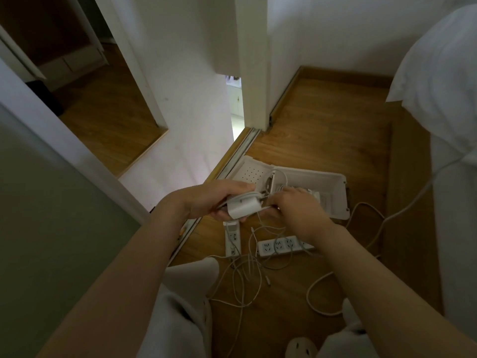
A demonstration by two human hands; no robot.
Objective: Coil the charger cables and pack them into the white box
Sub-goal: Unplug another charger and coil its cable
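My left hand [214, 200] grips a white charger brick [244, 206] with coils of its thin white cable bunched along its top. My right hand [296, 206] pinches that cable [265, 208] right beside the brick, fingers curled round it. Both hands hover just in front of the open white box [333, 200], which lies on the wooden floor with its perforated lid [251, 173] folded back to the left. White items lie inside the box, partly hidden by my right hand. Loose thin cables [247, 277] trail on the floor below.
Two white power strips [278, 245] [232, 237] lie on the floor under my hands. A thicker white cord [318, 288] loops at the right toward the bed [449, 125]. A sliding-door track [232, 161] runs diagonally at the left. My knees and a slipper [300, 347] are at the bottom.
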